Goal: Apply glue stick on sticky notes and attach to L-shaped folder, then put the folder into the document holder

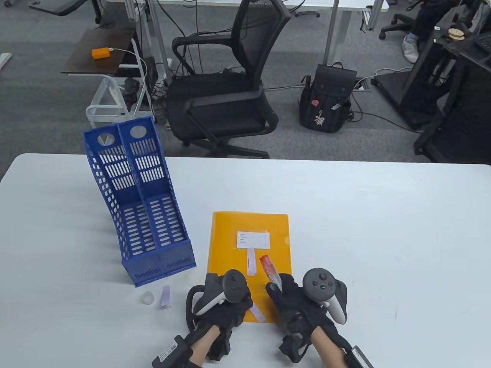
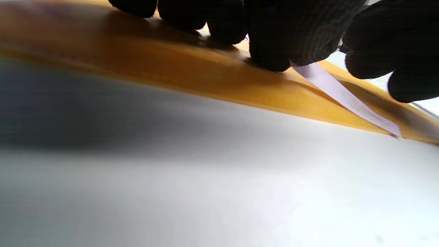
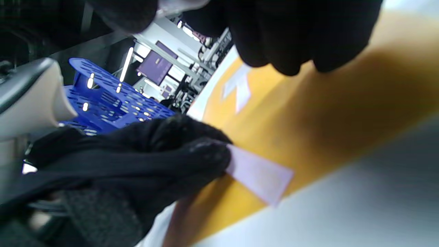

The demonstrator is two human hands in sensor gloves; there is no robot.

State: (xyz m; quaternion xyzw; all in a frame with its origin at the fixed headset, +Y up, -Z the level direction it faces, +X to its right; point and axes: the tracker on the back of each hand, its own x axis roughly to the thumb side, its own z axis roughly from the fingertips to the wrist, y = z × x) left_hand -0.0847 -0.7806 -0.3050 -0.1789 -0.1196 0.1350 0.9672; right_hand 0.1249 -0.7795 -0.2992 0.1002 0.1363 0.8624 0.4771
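Observation:
An orange L-shaped folder (image 1: pixel 230 249) lies flat on the white table, bearing a white label (image 1: pixel 252 239) with one purple sticky note (image 1: pixel 251 261) hanging below it. My left hand (image 1: pixel 242 303) rests on the folder's near edge and pinches a second purple sticky note (image 1: pixel 257 313) (image 2: pixel 346 97) (image 3: pixel 259 175) against the folder (image 2: pixel 192 75) (image 3: pixel 308 120). My right hand (image 1: pixel 277 288) grips a clear glue stick (image 1: pixel 269 269) with a red tip pointing away, over the folder. The blue document holder (image 1: pixel 145 214) (image 3: pixel 113 103) stands to the left.
A loose purple sticky note (image 1: pixel 165 296) and a small translucent cap (image 1: pixel 147 298) lie on the table (image 1: pixel 383 249) left of my left hand. Behind the table stand a black office chair (image 1: pixel 230 96) and a black backpack (image 1: pixel 328 101).

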